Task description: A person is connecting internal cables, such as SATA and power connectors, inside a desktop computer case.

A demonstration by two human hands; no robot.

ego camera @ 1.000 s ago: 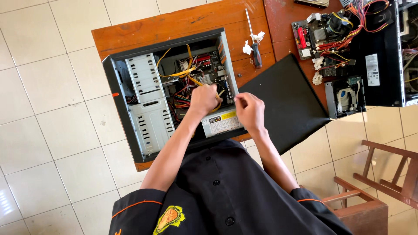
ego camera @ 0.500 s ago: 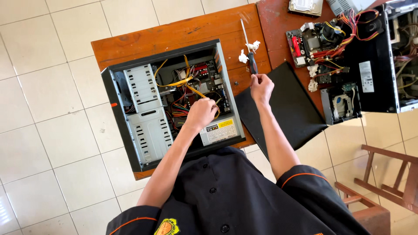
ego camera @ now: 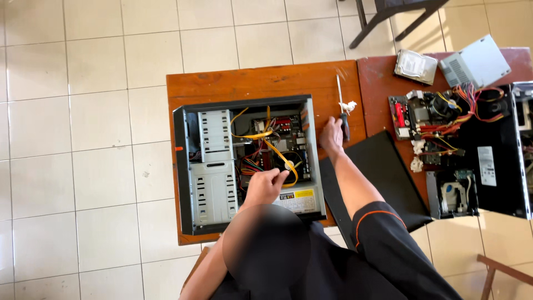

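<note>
The open computer case (ego camera: 250,166) lies flat on the wooden tabletop (ego camera: 244,83), its side off and wiring bare. The left hand (ego camera: 266,186) is curled around a yellow cable (ego camera: 277,155) inside it — the right hand (ego camera: 332,136) closes on a screwdriver (ego camera: 343,114) just right of the case.

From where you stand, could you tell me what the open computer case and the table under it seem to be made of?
Computer case: looks like bare sheet metal, dull grey, with stamped slots in its drive bays. Table: apparently wood or wood veneer, reddish-brown, with visible grain and a slight sheen.
</note>
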